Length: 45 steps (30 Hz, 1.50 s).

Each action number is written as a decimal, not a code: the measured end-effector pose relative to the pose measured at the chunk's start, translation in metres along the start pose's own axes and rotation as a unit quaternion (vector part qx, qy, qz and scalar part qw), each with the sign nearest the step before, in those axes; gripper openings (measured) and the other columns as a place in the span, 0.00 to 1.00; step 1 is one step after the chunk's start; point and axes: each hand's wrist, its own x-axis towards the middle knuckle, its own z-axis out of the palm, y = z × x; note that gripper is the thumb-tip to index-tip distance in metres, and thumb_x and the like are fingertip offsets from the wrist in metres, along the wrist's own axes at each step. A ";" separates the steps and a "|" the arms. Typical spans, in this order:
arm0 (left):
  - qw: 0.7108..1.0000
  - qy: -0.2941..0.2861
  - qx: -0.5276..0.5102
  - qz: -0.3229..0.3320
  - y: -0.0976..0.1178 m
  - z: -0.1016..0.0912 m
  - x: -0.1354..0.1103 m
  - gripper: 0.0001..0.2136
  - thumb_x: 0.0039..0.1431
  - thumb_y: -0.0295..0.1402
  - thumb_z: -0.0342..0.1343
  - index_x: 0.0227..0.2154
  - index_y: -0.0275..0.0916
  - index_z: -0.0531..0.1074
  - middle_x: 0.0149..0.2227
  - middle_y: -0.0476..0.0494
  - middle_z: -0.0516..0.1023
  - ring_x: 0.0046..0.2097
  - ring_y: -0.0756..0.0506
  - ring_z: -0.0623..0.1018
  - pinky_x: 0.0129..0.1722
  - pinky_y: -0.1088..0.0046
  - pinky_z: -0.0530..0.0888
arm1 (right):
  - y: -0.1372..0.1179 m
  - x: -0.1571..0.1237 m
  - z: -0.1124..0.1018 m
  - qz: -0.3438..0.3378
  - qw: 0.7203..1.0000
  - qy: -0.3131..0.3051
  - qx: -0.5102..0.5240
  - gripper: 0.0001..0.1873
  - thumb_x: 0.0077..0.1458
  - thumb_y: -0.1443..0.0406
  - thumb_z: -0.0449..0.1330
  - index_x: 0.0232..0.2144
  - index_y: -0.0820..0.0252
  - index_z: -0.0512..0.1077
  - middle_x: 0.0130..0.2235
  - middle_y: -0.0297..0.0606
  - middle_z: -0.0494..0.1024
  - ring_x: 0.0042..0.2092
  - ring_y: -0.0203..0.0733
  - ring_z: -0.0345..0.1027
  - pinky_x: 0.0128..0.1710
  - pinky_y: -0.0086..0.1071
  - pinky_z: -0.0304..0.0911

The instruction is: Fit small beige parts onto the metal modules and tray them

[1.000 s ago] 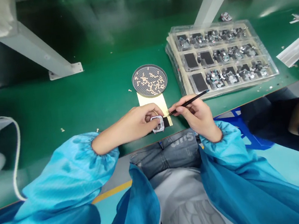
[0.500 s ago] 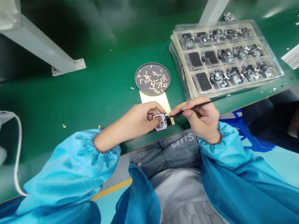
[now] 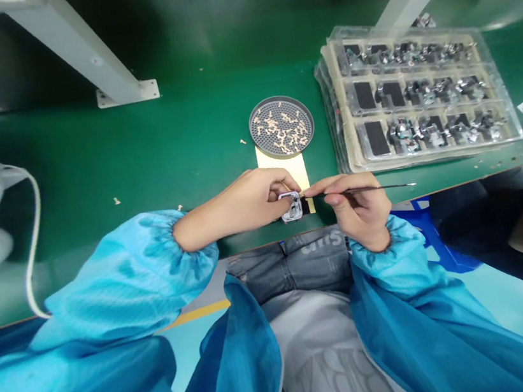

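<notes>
Left grip (image 3: 247, 201) pinched the small metal frame (image 3: 290, 206) by its rim; right grip (image 3: 356, 206) pinched thin tweezers (image 3: 366, 189) at its 3 o'clock. It looked light, stiff, delicate.

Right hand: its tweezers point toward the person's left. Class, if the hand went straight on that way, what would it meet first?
Most likely the small metal frame pinched in the left hand; the tweezers held by the right hand already end at it.

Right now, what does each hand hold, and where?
Left hand pinches the small frame by its left edge; right hand grips the tweezers mid-shaft.
</notes>
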 end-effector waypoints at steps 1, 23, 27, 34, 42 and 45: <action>1.000 0.001 0.000 -0.001 -0.001 0.000 0.000 0.09 0.59 0.25 0.59 0.42 0.35 0.78 0.37 0.45 0.84 0.37 0.48 0.82 0.33 0.77 0.73 | 0.000 0.000 0.000 0.000 1.000 -0.005 0.002 0.08 0.65 0.72 0.62 0.45 0.55 0.72 0.41 0.40 0.85 0.44 0.47 0.83 0.40 0.39 0.78; 0.999 -0.028 -0.024 -0.005 -0.003 -0.004 0.000 0.09 0.61 0.28 0.59 0.44 0.35 0.76 0.37 0.43 0.84 0.36 0.47 0.82 0.33 0.75 0.74 | 0.000 0.000 -0.001 0.014 0.998 -0.046 0.038 0.09 0.65 0.72 0.61 0.46 0.56 0.72 0.42 0.42 0.84 0.46 0.46 0.82 0.44 0.42 0.78; 0.999 -0.031 -0.035 -0.005 -0.005 -0.004 0.000 0.09 0.61 0.28 0.59 0.44 0.35 0.76 0.37 0.43 0.84 0.36 0.47 0.83 0.33 0.75 0.75 | 0.000 -0.001 -0.001 0.005 0.998 -0.034 0.059 0.10 0.65 0.73 0.61 0.47 0.56 0.72 0.43 0.43 0.84 0.46 0.46 0.82 0.44 0.43 0.78; 0.997 -0.048 -0.061 -0.012 -0.002 -0.006 0.000 0.09 0.62 0.31 0.59 0.45 0.35 0.76 0.39 0.41 0.84 0.38 0.47 0.83 0.36 0.74 0.77 | 0.000 0.000 -0.001 0.024 0.997 -0.055 0.046 0.10 0.65 0.73 0.61 0.46 0.56 0.71 0.43 0.43 0.84 0.47 0.46 0.81 0.46 0.43 0.77; 0.987 -0.101 -0.109 -0.056 0.005 -0.022 0.004 0.12 0.64 0.35 0.61 0.46 0.35 0.78 0.38 0.41 0.82 0.35 0.48 0.81 0.35 0.75 0.75 | -0.002 0.002 -0.001 0.040 0.999 -0.030 0.018 0.08 0.66 0.71 0.61 0.45 0.55 0.71 0.42 0.41 0.84 0.46 0.46 0.81 0.43 0.41 0.76; 0.985 -0.095 -0.119 -0.080 0.005 -0.025 0.005 0.13 0.63 0.35 0.62 0.48 0.34 0.79 0.36 0.41 0.82 0.31 0.49 0.79 0.29 0.77 0.72 | -0.002 0.001 -0.001 0.025 0.999 0.017 0.031 0.05 0.67 0.68 0.61 0.45 0.54 0.72 0.40 0.40 0.84 0.42 0.46 0.82 0.41 0.41 0.77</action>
